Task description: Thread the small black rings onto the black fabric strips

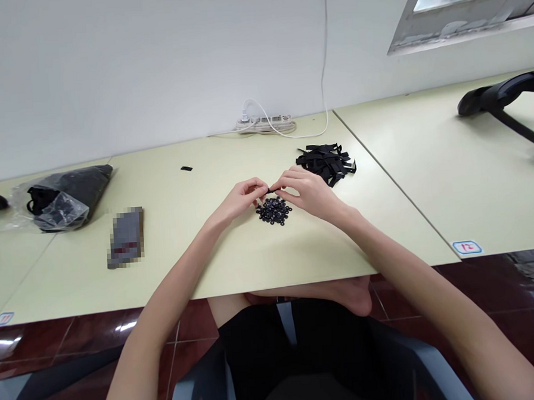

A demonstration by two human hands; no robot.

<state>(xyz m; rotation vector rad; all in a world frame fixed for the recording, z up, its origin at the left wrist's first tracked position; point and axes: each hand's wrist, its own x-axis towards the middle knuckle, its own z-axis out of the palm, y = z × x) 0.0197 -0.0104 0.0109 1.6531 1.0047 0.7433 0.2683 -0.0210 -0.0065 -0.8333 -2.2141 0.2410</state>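
My left hand (245, 196) and my right hand (306, 189) meet over the table, fingertips pinched on a short black strip (271, 191) held between them. The strip is small and partly covered by the fingers. Just below it lies a heap of small black rings (274, 213), some with visible centre holes. Beyond my right hand is a loose pile of black fabric strips (324, 160). One separate black piece (186, 168) lies flat, farther left.
A plastic bag with dark contents (76, 195) and a blurred-out flat object (126, 237) lie on the left of the pale table (235, 267). A white power strip (265, 124) with a cable sits by the wall. A black stand (503, 101) is at the right.
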